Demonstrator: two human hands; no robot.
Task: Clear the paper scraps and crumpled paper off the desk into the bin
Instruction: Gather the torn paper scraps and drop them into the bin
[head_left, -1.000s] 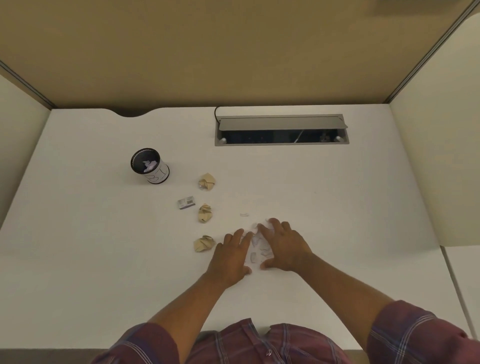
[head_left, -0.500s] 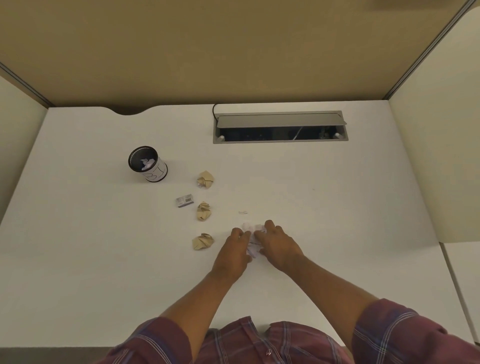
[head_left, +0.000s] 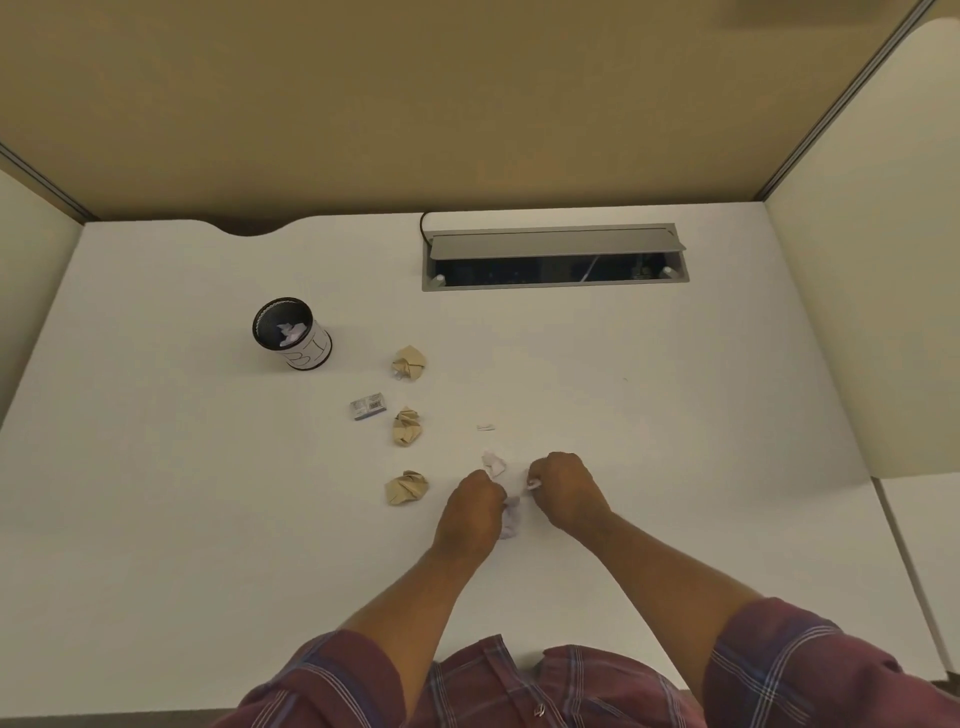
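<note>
**Both hands closed on white scraps**

The left hand (head_left: 474, 506) and right hand (head_left: 563, 488) sit side by side on the white counter (head_left: 675, 415), each with its fingers curled shut around white paper scraps (head_left: 511, 514) (bits poke out between the two fists). One small scrap (head_left: 485, 427) lies just beyond the fingers. Three tan crumpled paper balls (head_left: 408, 487) lie to the left of the left fingers, a small printed box (head_left: 368, 406) beside the middle one. The bin (head_left: 291, 332) stands farther left and beyond, upright, with white paper inside.
</note>
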